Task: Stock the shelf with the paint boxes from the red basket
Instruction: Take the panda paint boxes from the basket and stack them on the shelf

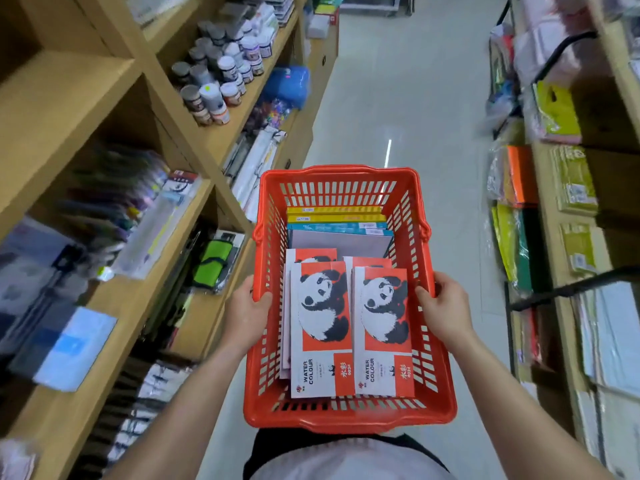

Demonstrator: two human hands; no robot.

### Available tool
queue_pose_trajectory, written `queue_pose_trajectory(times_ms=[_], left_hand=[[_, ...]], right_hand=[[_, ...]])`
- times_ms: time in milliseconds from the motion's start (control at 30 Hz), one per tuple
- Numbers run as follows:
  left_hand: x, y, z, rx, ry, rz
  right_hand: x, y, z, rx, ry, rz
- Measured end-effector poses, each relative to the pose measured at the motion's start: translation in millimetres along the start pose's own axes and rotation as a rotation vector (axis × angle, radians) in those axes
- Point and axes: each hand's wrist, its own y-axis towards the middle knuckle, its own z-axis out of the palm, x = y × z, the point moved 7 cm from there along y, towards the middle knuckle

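Both hands grip the basket (349, 415): left hand (247, 315), right hand (445, 306), fingers curled over its side rims. Boxes (320, 327) lie between them, long axis up-frame; shelf (114, 327) at left.

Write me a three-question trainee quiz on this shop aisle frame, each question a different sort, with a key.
1. True or false: both hands, left hand and right hand, grip the sides of the red basket.
2. Multiple choice: what animal is printed on the paint boxes nearest the person? A) tiger B) panda C) rabbit
3. Short answer: on which side of the aisle do the paint jars sit on a wooden shelf?

Key
1. True; the basket is carried, no box lifted out yet.
2. B; the boxes read WATER COLOUR.
3. The person's left, on an upper shelf.
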Motion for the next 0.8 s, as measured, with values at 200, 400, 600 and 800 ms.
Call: queue_pose_trajectory(times_ms=[200,400,600,800], left_hand=[[-15.0,176.9,23.3,0.051,0.038,-0.048],[-4.6,302.9,69.2,0.037,0.105,-0.105],[31.2,373.8,120.2,0.043,0.130,-0.190],[40.0,390.6,124.7,0.060,0.203,-0.215]], right_hand=[[24.4,142.2,77.3,-0.005,-0.053,0.107],[8.5,253.3,141.0,0.004,-0.081,0.175],[-28.4,328.7,189.4,0.045,-0.107,0.214],[-34.2,344.7,195.0,0.043,-0.137,0.245]])
